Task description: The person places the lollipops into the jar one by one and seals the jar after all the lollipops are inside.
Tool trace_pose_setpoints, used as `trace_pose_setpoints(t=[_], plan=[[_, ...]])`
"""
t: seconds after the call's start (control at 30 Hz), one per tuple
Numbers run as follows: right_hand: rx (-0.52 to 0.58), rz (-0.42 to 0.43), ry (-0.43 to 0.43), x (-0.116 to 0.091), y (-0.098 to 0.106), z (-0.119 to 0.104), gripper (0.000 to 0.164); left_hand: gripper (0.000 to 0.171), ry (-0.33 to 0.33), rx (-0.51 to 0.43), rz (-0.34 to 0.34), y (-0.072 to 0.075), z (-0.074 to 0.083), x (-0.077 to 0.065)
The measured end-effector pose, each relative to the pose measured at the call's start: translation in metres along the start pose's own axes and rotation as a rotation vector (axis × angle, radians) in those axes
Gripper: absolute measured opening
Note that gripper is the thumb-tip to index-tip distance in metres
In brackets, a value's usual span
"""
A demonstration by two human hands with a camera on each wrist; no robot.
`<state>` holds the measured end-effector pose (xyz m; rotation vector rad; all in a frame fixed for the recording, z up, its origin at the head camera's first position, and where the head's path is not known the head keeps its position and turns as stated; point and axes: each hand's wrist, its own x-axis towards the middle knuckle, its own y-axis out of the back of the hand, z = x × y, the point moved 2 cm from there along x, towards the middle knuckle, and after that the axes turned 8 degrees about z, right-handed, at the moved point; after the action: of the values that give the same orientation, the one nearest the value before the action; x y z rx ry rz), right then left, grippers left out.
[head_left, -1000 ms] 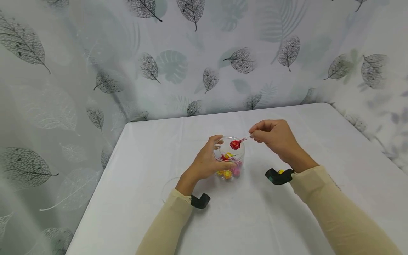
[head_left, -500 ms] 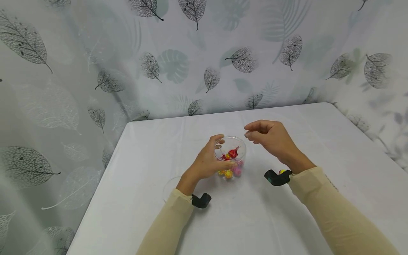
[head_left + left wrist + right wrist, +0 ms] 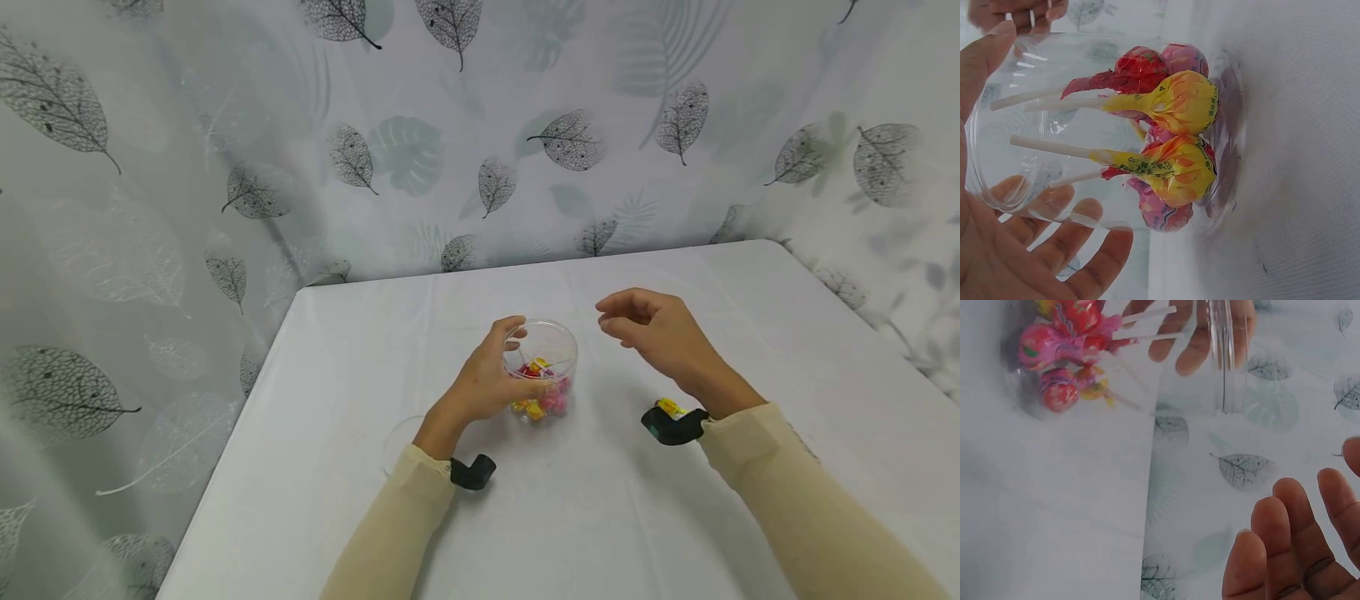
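Observation:
A clear plastic jar [image 3: 551, 342] stands upright and uncovered on the white table, with several wrapped lollipops [image 3: 551, 402] at its bottom. Seen from the left wrist, yellow lollipops [image 3: 1188, 103] and a red lollipop [image 3: 1141, 70] lie heads down, their white sticks toward the mouth. My left hand [image 3: 483, 375] holds the jar near its rim, thumb on the near side and fingers round the far side. To the right of the jar, my right hand [image 3: 648, 329] is raised over the table, fingers relaxed, with nothing in it.
A yellow-wrapped lollipop [image 3: 670, 407] lies on the table [image 3: 570, 517], partly hidden behind the right wrist's black camera mount [image 3: 673, 426]. Left of the jar lies a clear round lid [image 3: 399, 442], partly covered by the left forearm. A leaf-patterned curtain [image 3: 420, 208] hangs behind the table.
The right hand let go of a red lollipop, which dropped into the jar. That hand then drew back to the right. The left hand stayed on the jar.

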<state>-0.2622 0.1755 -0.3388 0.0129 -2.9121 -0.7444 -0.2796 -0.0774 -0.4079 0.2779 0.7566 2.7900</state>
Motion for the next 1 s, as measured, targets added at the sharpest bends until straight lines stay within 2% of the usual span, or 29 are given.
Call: trace_pose_setpoints(t=[0.23,0.4,0.73,0.83,1.0], plan=[[-0.084,0.006,-0.077,-0.009,0.019,0.029,0.030,0.106,-0.008,-0.003,-0.010,-0.002,-0.001,0.000],[-0.153,-0.048,-0.143,-0.015,0.030,0.049,0.032,0.108,-0.005,-0.008,-0.010,-0.001,-0.001,-0.001],[-0.351,-0.116,-0.202,-0.034,0.052,0.094,0.031,0.105,-0.015,-0.002,-0.003,-0.001,-0.003,0.000],[-0.378,-0.143,-0.225,-0.041,0.059,0.104,0.030,0.104,-0.024,-0.005,0.001,-0.001,-0.003,0.000],[-0.337,-0.194,-0.277,-0.051,0.065,0.113,0.030,0.103,-0.020,0.000,0.000,-0.001,-0.002,0.001]])
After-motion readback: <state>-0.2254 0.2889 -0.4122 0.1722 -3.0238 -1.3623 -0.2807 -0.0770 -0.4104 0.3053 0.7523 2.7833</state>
